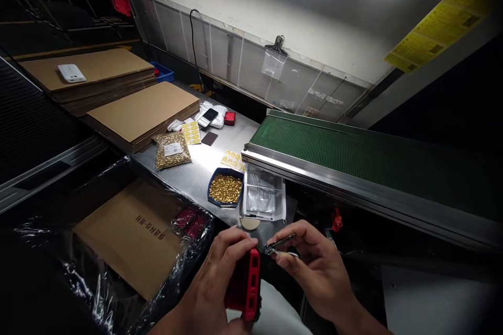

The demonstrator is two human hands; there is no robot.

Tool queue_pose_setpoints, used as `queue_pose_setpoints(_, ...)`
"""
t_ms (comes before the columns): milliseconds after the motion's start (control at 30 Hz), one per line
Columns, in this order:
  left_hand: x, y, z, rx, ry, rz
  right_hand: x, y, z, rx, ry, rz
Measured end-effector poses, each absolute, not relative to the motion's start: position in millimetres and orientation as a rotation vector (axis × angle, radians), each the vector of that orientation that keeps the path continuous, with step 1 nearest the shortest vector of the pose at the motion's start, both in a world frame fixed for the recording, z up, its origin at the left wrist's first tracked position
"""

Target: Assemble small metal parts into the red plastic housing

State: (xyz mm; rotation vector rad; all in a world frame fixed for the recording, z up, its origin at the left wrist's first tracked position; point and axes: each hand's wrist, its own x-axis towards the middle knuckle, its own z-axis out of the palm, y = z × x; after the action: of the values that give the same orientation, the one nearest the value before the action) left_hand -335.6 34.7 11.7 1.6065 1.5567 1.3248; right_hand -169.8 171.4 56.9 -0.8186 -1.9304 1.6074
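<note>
My left hand (220, 272) is closed round a red plastic housing (251, 282) with a row of rectangular cutouts along its edge and a dark far side. Between the thumb and fingers of my right hand (318, 267) is a nail clipper (281, 246), its jaw end pointing left toward the top of the housing. A small gap appears between the jaws and the housing, though I cannot tell exactly. Just beyond my hands lie a round beige disc (250, 223), a white tray (265, 193) of clear plastic bags and a blue bin (225, 188) of small brass-coloured parts.
A green conveyor belt (314, 144) runs off to the right. Left of me stands a carton (133, 230) in dark plastic film, holding dark red pieces. Farther back are cardboard stacks (145, 112), a bag of brass parts (173, 150) and sticker sheets (191, 132) on the metal table (196, 167).
</note>
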Motion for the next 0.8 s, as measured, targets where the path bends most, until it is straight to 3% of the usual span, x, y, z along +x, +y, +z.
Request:
queue_pose_setpoints(167,-331.9,37.9,23.2,1.287,1.544,1.406,-173.2,170.2,52.5,-0.953,-1.806,1.507)
queue_pose_setpoints(333,-334.3,42.3,26.7,0.928,1.475,1.361,-169.7,164.2,51.8,-0.763,-1.867,1.546)
queue_pose_setpoints(800,-341.1,45.1,26.9,0.914,1.617,1.228,-169.1,162.9,55.1,-0.518,-2.049,1.449)
